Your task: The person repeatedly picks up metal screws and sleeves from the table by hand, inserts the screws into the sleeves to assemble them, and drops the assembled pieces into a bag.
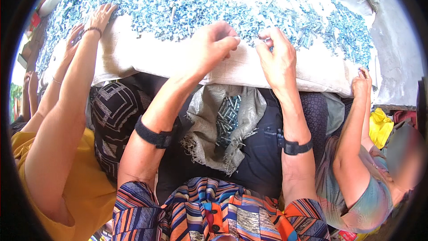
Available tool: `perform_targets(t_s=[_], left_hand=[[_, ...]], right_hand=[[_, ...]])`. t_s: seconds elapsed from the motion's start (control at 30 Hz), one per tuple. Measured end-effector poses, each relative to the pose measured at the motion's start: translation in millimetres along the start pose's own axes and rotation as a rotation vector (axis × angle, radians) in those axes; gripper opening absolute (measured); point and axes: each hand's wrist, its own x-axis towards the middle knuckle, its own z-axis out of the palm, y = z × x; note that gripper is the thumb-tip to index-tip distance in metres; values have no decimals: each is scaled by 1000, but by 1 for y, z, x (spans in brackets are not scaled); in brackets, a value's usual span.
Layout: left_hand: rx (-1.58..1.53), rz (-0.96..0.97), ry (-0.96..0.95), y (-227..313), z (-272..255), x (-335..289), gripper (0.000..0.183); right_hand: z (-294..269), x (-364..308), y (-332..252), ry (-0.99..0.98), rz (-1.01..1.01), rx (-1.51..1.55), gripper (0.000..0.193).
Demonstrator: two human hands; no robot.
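Observation:
Over the near edge of a white-covered table, my left hand is closed, thumb pressed against the curled fingers. Anything in that pinch is too small or hidden to name. A short way to its right, my right hand is also closed, index finger and thumb brought together; what lies between them I cannot make out. Just beyond both hands spreads a thick layer of small blue and whitish tube-like pieces. Below, in my lap, an open woven sack holds many short, thin bluish pieces.
On the left, a person in a yellow top reaches both arms onto the pile. At the right, another person's hands meet at the table's corner. A yellow cloth or bag lies behind that person.

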Motion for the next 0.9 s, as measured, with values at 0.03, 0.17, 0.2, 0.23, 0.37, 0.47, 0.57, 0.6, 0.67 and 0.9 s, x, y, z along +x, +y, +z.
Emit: perform_targets(t_s=[0.03, 0.17, 0.2, 0.23, 0.37, 0.47, 0.57, 0.6, 0.67, 0.9], left_hand=[[-216, -21, -38, 1, -4, -7, 13], [-529, -113, -29, 9, -6, -31, 7], [-529, -114, -27, 9, -5, -35, 7], [-571, -122, -25, 7, -4, -38, 9], [-620, -125, -35, 6, 3, -52, 16], [-622, -79, -49, 7, 6, -61, 14], [-637, -52, -118, 5, 7, -65, 13], [-632, -49, -137, 6, 7, -66, 12], [-626, -46, -156, 6, 8, -68, 11], [-591, -41, -205, 4, 9, -69, 14]], right_hand=[[-3, -5, -4, -1, 1, 0, 13], [-16, -23, -20, -189, 371, 705, 11], [-18, -27, -23, -221, 421, 807, 11], [-19, -31, -25, -222, 422, 808, 11], [-22, -48, -26, -222, 420, 892, 11], [-21, -54, -28, -225, 395, 933, 11], [-23, -58, -30, -239, 368, 953, 10], [-25, -59, -30, -246, 349, 950, 10], [-25, -62, -30, -240, 365, 984, 9], [-27, -68, -31, -217, 365, 1039, 6]])
